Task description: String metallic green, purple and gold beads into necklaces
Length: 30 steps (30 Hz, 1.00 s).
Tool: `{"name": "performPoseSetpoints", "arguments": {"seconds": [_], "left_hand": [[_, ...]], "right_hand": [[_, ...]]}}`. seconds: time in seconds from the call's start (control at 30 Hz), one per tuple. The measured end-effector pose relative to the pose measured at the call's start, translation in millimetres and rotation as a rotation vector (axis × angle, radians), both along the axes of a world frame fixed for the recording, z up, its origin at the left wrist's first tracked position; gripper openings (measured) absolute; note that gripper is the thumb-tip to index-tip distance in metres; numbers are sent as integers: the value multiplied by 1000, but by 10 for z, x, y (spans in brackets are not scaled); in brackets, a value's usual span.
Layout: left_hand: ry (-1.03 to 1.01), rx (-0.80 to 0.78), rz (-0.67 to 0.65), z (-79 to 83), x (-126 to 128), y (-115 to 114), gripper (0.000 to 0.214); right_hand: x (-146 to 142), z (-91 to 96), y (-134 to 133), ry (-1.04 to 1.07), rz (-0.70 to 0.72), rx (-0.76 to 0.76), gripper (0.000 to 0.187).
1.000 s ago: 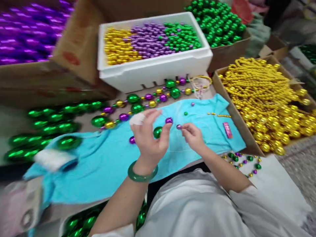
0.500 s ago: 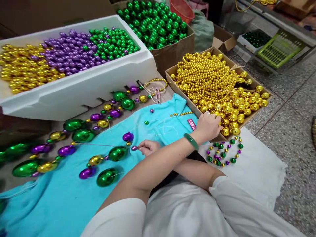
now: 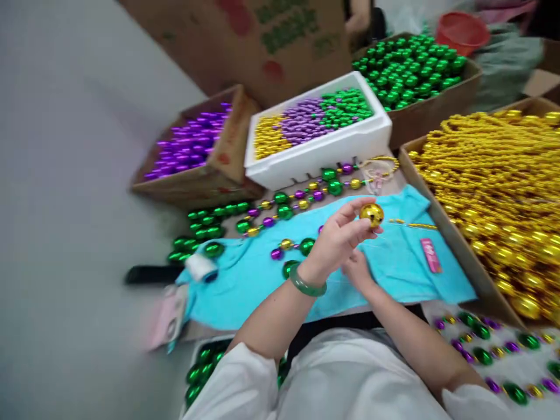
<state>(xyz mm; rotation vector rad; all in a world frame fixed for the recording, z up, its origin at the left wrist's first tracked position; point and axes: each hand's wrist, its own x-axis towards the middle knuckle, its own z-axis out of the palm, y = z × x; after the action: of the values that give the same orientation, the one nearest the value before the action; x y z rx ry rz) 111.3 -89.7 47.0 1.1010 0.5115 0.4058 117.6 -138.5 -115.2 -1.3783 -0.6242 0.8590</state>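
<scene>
Here, at the left, we see a carton of purple balls; then green balls beside a turquoise cloth bearing mixed beads; next our left hand, thumb and fingers pinching a gold ball over the cloth. Just below, our right hand is partly hidden and we cannot tell its grip; farther right stands a box of gold beads.
</scene>
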Motion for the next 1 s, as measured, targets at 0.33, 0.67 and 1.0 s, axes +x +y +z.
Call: {"name": "performPoseSetpoints", "arguments": {"seconds": [0.33,0.67,1.0], "left_hand": [[-90,-145,666,-305,-1546,546,38],[-139,-51,692,-474,-1832,577,39],[-116,97,713,-633,-1927,615,37]], "right_hand": [[112,205,-524,-70,39,64,17],[-63,386,-529,-312,95,-43,19],[-57,365,-513,-494,128,-79,17]]}}
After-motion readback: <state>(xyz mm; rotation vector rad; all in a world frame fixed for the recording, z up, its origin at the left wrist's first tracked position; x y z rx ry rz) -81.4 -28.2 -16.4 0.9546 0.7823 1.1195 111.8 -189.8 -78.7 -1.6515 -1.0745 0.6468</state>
